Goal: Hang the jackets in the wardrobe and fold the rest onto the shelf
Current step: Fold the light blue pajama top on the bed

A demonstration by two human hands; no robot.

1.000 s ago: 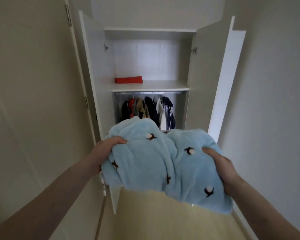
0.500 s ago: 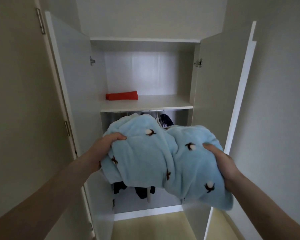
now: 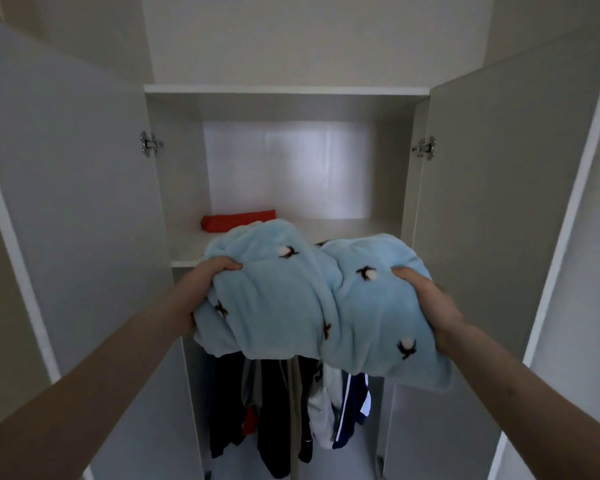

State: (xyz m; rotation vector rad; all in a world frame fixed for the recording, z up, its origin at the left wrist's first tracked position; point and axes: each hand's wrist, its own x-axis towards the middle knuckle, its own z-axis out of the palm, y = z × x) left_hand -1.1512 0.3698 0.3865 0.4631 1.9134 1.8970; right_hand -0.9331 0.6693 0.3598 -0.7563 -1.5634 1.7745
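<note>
A folded light-blue fleece garment (image 3: 291, 306) with small brown-and-white flower marks is held up between both hands at the shelf's front edge. My left hand (image 3: 205, 282) grips its left side, thumb on top. My right hand (image 3: 426, 299) grips its right side. The white wardrobe shelf (image 3: 187, 249) lies just behind the bundle, with a folded red garment (image 3: 238, 220) at its back left. Below the shelf several dark, white and navy jackets (image 3: 291, 417) hang side by side; the rail is hidden by the bundle.
Both wardrobe doors stand wide open, the left door (image 3: 77, 202) and the right door (image 3: 492, 202) flanking my arms. Metal hinges (image 3: 149, 143) stick out at the inner edges. The shelf to the right of the red garment is bare.
I have stepped closer to the wardrobe. The blue bundle has risen from below the shelf to the level of its front edge, both hands keeping the same grip.
</note>
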